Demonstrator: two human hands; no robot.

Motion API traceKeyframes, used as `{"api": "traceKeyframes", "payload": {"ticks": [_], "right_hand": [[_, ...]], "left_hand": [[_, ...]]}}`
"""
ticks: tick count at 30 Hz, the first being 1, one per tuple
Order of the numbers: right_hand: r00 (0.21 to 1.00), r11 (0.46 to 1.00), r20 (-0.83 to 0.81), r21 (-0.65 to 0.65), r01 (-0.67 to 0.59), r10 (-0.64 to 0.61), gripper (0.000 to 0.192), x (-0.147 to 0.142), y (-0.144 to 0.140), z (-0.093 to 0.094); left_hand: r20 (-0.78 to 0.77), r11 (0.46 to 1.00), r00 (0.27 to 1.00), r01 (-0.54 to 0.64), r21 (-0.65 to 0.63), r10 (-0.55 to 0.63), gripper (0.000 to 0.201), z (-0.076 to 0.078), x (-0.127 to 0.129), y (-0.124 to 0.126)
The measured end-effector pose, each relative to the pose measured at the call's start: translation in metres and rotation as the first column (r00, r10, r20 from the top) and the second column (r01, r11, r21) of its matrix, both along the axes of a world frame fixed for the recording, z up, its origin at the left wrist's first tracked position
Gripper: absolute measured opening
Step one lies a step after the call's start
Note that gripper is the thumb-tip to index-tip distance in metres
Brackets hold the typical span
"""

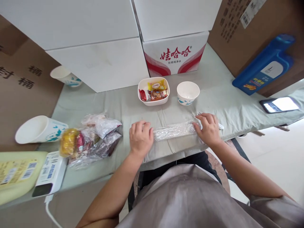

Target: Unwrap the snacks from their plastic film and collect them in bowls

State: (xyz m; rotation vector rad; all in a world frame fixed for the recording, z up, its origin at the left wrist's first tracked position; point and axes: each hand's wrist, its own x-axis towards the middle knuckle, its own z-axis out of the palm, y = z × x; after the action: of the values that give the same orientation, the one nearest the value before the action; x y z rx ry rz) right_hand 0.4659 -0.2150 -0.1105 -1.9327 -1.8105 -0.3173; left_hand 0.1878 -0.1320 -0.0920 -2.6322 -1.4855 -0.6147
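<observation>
A roll of clear plastic wrap [174, 130], crinkled and shiny, lies across the cloth in front of me. My left hand [140, 137] covers its left end with curled fingers. At the other end, my right hand [209, 129] grips the roll, thumb on the near side and fingers over the top. A small white tip pokes out past the right hand; what it belongs to is hidden. Beyond the roll sit a white plastic tub [154, 103] holding several wrapped snacks [156, 93] and a paper bowl [188, 91] with a blue-green leaf print.
To the left are clear bags of packaged snacks [95, 136], tipped paper cups [54, 128], a power bank [51, 171] with a cable and a pale yellow bottle [19, 174]. White boxes [102, 60] stand behind. Rightward are a blue bottle [266, 68] and a phone [280, 104].
</observation>
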Motion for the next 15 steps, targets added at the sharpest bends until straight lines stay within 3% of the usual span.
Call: {"api": "traceKeyframes", "payload": {"ticks": [2, 3, 5, 8, 11, 13, 15], "right_hand": [[0.973, 0.974, 0.067, -0.066, -0.215, 0.219, 0.049, -0.016, 0.000, 0.001], [0.938, 0.937, 0.091, -0.136, -0.322, 0.335, 0.057, -0.023, 0.000, -0.001], [0.881, 0.864, 0.105, -0.278, -0.420, 0.462, 0.074, -0.031, -0.002, -0.008], [0.909, 0.858, 0.097, -0.384, -0.341, 0.405, 0.082, -0.018, -0.015, -0.018], [0.931, 0.882, 0.103, -0.372, -0.291, 0.351, 0.086, 0.012, -0.040, -0.021], [0.931, 0.897, 0.100, -0.322, -0.304, 0.351, 0.076, 0.027, -0.057, -0.022], [0.937, 0.919, 0.074, -0.234, -0.316, 0.341, 0.051, 0.031, -0.072, -0.023]], "left_hand": [[-0.007, 0.988, 0.988, 0.152, -0.029, -0.152, 0.034, -0.001, 0.015, -0.014], [-0.033, 0.970, 0.971, 0.232, -0.073, -0.235, 0.040, -0.005, 0.021, -0.021], [-0.105, 0.937, 0.939, 0.306, -0.169, -0.326, 0.054, -0.017, 0.027, -0.033], [-0.171, 0.932, 0.933, 0.274, -0.239, -0.318, 0.064, -0.034, 0.019, -0.042], [-0.154, 0.954, 0.955, 0.221, -0.201, -0.254, 0.062, -0.036, 0.006, -0.046], [-0.109, 0.970, 0.973, 0.187, -0.155, -0.205, 0.052, -0.030, 0.007, -0.052], [-0.053, 0.964, 0.973, 0.214, -0.155, -0.225, 0.039, -0.024, 0.016, -0.059]]}}
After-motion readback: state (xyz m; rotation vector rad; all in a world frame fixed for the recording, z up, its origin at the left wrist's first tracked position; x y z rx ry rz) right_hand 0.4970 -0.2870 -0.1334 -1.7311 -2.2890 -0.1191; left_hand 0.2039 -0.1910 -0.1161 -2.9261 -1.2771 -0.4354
